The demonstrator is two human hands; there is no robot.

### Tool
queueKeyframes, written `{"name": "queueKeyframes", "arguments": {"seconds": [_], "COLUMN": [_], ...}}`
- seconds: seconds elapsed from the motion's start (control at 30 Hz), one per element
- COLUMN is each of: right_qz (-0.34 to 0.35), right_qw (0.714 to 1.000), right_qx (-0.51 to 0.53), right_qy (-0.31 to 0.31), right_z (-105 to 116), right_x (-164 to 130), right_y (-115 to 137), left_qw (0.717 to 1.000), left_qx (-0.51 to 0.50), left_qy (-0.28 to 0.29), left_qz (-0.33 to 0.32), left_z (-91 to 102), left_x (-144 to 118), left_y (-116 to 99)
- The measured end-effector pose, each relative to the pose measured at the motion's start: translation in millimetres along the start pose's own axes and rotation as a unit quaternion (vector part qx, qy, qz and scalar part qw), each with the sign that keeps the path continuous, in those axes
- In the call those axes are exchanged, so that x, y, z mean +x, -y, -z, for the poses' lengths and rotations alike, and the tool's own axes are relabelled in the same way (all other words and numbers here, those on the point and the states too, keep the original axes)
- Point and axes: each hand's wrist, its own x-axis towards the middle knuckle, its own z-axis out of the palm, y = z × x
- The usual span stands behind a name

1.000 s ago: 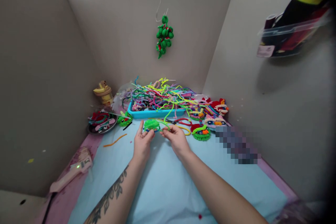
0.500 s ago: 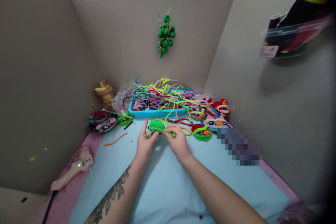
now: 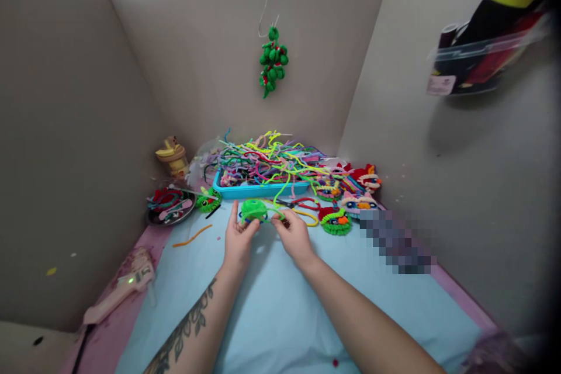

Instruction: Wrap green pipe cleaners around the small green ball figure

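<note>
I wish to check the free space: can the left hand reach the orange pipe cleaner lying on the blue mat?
Probably yes. The orange pipe cleaner lies alone, left of the left hand; nothing lies between them, but that hand holds the green coil.

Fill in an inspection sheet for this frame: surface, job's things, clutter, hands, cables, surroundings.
Surface: light blue mat over a pink tabletop, stained near the left edge.
Job's things: green pipe-cleaner coil, with a loose green strand running to the right.
Clutter: blue tray heaped with mixed pipe cleaners; finished pipe-cleaner figures to its right; dark dish of scraps; orange pipe cleaner on the mat; yellow holder.
Hands: left hand pinches the coil; right hand pinches the strand.
Cables: dark cord from the pink glue gun, its green light on.
Surroundings: grey partitions on three sides; green ornament hanging; clear bin upper right.
</note>
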Motion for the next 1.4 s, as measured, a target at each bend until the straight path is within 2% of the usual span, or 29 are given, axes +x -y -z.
{"name": "queueKeyframes", "arguments": {"seconds": [0.17,0.37,0.5,0.7,0.8,0.9,1.07,1.17,1.3,1.4], "right_qz": [0.023,-0.029,-0.032,0.013,0.028,0.009,-0.005,0.001,0.01,-0.017], "right_qw": [0.999,0.999,0.998,0.998,0.998,0.999,0.998,0.999,0.998,0.995], "right_qx": [-0.021,0.022,0.041,0.009,-0.005,0.009,0.04,0.038,0.034,0.094], "right_qy": [-0.024,-0.039,-0.037,-0.06,-0.055,-0.052,-0.046,-0.036,-0.051,-0.034], "right_z": [-2.4,-0.5,-0.7,1.2,0.4,-2.8,-7.1,-4.7,1.6,2.2], "right_x": [-1.4,0.3,-0.7,-2.3,-3.8,-5.8,-6.7,-4.7,-2.1,-1.6], "right_y": [1.2,-2.8,-0.9,3.6,4.9,4.5,2.8,3.8,6.1,6.3], "left_qw": [1.0,1.0,0.999,0.996,0.996,0.998,0.998,0.999,0.999,0.999], "left_qx": [-0.008,-0.006,-0.009,-0.03,-0.032,-0.023,-0.002,0.013,0.043,0.043], "left_qy": [0.008,0.019,0.017,0.053,0.052,0.041,0.058,0.033,-0.008,-0.008], "left_qz": [0.014,0.023,0.035,0.071,0.064,0.049,0.018,-0.001,-0.013,-0.014], "left_z": [-2.3,-2.1,-1.6,-2.4,-2.0,-2.7,-6.8,-7.0,-5.0,-5.2], "left_x": [-2.9,-2.7,-1.9,-2.5,-3.1,-4.0,-5.1,-3.9,-1.7,-1.9], "left_y": [-1.8,-1.2,0.8,3.3,4.5,5.6,5.6,3.8,0.7,-0.6]}}
